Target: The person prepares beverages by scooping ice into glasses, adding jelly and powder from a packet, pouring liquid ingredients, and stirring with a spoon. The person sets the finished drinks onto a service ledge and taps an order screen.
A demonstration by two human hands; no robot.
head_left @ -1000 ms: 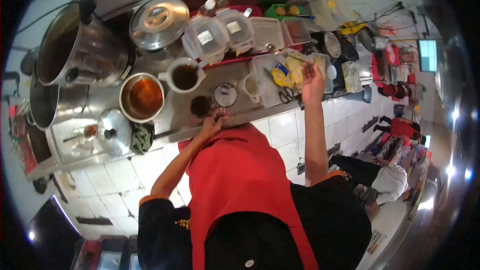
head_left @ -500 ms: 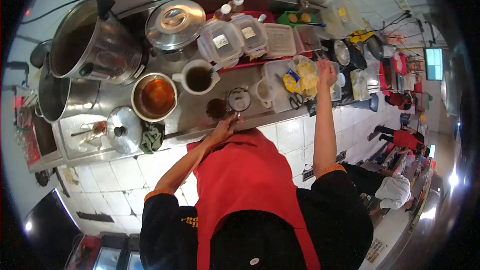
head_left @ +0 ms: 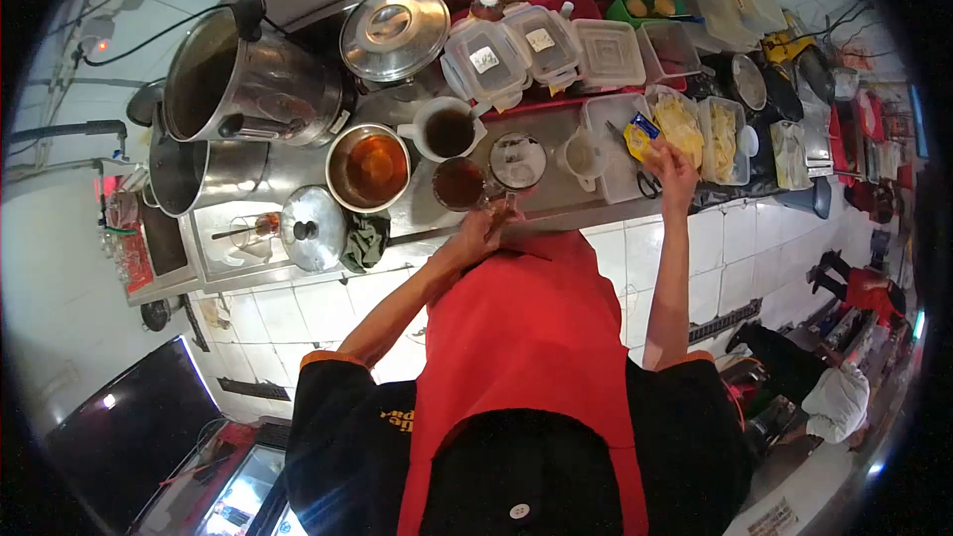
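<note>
My left hand (head_left: 484, 228) is closed at the counter's front edge, its fingers around the handle of a clear glass mug (head_left: 517, 161) with whitish contents. Just left of this mug stands a glass of dark reddish-brown drink (head_left: 459, 185). My right hand (head_left: 671, 177) has its fingers drawn together over the front of a clear plastic tray (head_left: 623, 184), beside a yellow and blue packet (head_left: 640, 134). Whatever those fingers pinch is too small to make out. Black-handled scissors (head_left: 648, 185) lie in the tray, partly under my right hand.
A white jug of dark liquid (head_left: 447, 129) and a steel pot of amber liquid (head_left: 369, 169) stand left. Lidded boxes (head_left: 486, 65) line the back. A cup (head_left: 581, 159) stands between the mug and tray. Tubs of yellowish pieces (head_left: 725, 144) are right. Other people stand far right.
The view has shifted, so the counter appears further right. My right hand has moved from above the yellowish pieces back towards the packet and scissors. My left hand stays at the mug's handle.
</note>
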